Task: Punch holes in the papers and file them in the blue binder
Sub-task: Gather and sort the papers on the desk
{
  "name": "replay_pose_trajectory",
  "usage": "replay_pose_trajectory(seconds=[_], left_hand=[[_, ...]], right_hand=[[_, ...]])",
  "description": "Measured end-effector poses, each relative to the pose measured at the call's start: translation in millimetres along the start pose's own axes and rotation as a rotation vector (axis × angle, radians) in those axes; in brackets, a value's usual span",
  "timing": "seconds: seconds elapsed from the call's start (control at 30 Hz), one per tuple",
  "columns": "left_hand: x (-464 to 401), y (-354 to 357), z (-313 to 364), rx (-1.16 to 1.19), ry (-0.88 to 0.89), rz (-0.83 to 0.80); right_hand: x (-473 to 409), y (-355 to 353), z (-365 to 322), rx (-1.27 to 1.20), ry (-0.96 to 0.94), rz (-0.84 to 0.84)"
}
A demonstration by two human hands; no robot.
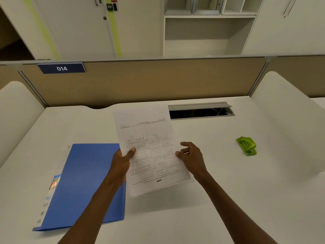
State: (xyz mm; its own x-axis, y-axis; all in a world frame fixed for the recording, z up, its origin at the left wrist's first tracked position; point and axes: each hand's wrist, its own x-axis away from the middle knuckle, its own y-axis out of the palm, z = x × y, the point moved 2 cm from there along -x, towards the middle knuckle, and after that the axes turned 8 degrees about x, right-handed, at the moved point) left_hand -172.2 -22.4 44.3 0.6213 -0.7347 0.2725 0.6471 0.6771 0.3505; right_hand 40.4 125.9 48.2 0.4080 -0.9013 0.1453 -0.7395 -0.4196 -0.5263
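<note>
A printed sheet of paper (149,148) is held up above the middle of the white desk (228,191), its text upside down to me. My left hand (123,159) pinches its left edge, thumb on top. My right hand (190,155) is at the paper's right edge, fingertips touching it, fingers loosely bent. The closed blue binder (84,184) lies flat on the desk to the left, partly under my left forearm. The green hole punch (247,146) sits on the desk to the far right, apart from both hands.
An open cable slot (200,112) with a grey lid is set into the desk behind the paper. A tan partition (149,81) with a "014" label (61,68) closes the back. White rounded dividers stand at both sides.
</note>
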Motion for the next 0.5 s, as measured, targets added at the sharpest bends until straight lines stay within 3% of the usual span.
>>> replay_pose_trajectory(seconds=[0.2,0.5], left_hand=[[-2,-33,4,-0.086,0.008,0.093],[-6,-58,4,-0.132,0.001,0.135]], right_hand=[[-14,24,43,0.527,0.141,0.072],[-7,74,46,0.889,0.123,0.083]])
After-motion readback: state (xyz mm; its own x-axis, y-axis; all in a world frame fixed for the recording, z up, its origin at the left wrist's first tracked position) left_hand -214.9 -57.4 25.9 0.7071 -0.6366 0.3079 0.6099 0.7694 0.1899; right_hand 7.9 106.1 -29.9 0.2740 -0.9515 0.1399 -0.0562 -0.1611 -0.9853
